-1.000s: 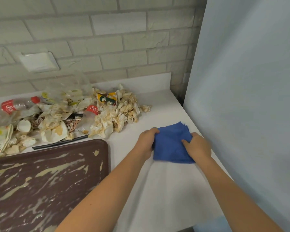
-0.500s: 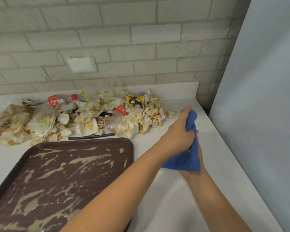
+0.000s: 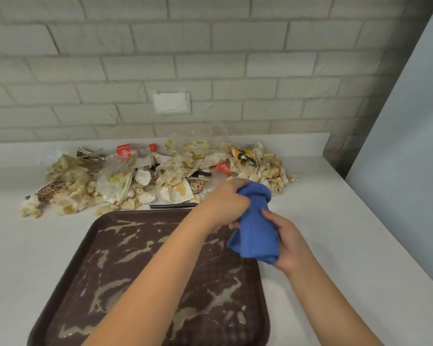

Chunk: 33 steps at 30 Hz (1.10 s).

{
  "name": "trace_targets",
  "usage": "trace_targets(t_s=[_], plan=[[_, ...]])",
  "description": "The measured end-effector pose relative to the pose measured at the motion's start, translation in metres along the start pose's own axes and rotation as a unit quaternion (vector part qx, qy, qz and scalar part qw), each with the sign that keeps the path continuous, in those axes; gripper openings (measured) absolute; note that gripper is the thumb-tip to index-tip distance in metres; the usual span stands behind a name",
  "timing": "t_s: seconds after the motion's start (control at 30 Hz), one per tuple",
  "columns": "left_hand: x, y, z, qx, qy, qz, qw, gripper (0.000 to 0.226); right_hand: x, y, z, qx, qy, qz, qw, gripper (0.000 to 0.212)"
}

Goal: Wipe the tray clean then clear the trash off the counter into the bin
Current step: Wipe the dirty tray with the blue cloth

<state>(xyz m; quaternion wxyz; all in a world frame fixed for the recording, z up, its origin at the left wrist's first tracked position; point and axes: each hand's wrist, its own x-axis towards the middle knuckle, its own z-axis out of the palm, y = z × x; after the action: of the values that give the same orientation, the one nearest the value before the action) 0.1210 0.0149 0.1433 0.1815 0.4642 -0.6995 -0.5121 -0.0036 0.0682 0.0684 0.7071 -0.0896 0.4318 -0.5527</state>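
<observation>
At the far-right corner of the tray (image 3: 93, 228), a blue cloth (image 3: 255, 236) is held between both hands, apparently clear of the worktop (image 3: 340, 221). The left grip (image 3: 225, 203) is closed round the cloth's upper end, fingers curled tight. The right grip (image 3: 288, 243) is curled round the lower end, thumb on the fabric. The cloth is bunched into a roll, long axis roughly 12 to 6.

The tray lies at about 8 o'clock from the cloth, close below it. Its brown face is streaked with pale smears all over, so wiping is judged not yet begun. The left grip is the nearer one, its forearm lying across the tray.

The trash pile (image 3: 160, 181) is spread along the wall at 10 to 11 o'clock from the cloth. A black straw (image 3: 173, 206) lies just beside the tray's far rim.

Red "Coca-Cola" labels are read on two clear bottles, one at the pile's back (image 3: 125, 153), one near the left grip (image 3: 222, 168). Print on a yellow-green wrapper (image 3: 245, 156) is not legible. No bin is seen.
</observation>
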Motion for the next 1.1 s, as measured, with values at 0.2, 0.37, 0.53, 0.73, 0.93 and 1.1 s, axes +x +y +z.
trace_targets(t_s=[0.2, 0.37, 0.53, 0.73, 0.93, 1.1], plan=[[-0.022, -0.058, -0.048, -0.025, 0.012, -0.008, 1.0, 0.054, 0.004, 0.036, 0.047, -0.025, 0.067, -0.03, 0.997, 0.036], [-0.037, -0.11, -0.069, -0.156, -0.032, -0.092, 0.983, 0.091, 0.005, 0.065, 0.073, -0.075, 0.06, -0.069, 0.993, 0.04], [-0.042, -0.129, -0.089, -0.279, -0.042, -0.082, 0.956, 0.078, -0.005, 0.081, 0.09, -0.271, 0.134, -0.246, 0.921, 0.046], [-0.046, -0.114, -0.095, -0.236, 0.028, 0.041, 0.971, 0.052, -0.015, 0.063, 0.087, -0.502, 0.048, -0.204, 0.839, 0.068], [-0.039, -0.099, -0.091, -0.202, 0.072, 0.073, 0.974, 0.039, -0.004, 0.038, 0.085, -0.568, 0.097, -0.305, 0.759, 0.024], [-0.043, -0.109, -0.122, -0.234, 0.124, 0.033, 0.964, 0.024, 0.013, 0.03, 0.059, -0.361, 0.078, -0.221, 0.903, 0.014]])
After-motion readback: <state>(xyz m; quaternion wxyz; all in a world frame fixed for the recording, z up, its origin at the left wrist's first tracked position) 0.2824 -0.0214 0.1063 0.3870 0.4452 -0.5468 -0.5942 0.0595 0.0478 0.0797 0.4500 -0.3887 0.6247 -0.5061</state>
